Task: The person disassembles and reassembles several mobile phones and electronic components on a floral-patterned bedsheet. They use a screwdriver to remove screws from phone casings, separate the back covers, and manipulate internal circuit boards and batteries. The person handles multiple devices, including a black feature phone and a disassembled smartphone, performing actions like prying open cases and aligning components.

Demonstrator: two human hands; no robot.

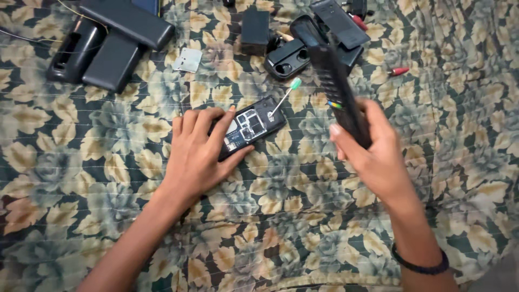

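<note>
Left hand (197, 148) spread flat on opened phone (250, 125), long axis up-right; right hand (373, 148) gripping upright black remote (339, 89).

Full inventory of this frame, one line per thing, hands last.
Opened black phone body with exposed circuit board: 1, black, centre of the cloth, under the left fingers.
Green-tipped white swab stick: 1, lying with one end on the phone body.
Long black remote-like handset with coloured buttons: 1, raised in the right grip.
Small silver metal plate: 1, upper centre-left.
Black rectangular power-bank-like blocks: about 3, top left, stacked.
Black open case with two round wells: 1, top centre.
Small black box: 1, top centre.
Red-tipped small tool: 1, upper right.
Floral quilted cloth: 1, green and tan, under everything.
Left hand: pressing the phone body.
Right hand: dark wristband, holding the handset.
</note>
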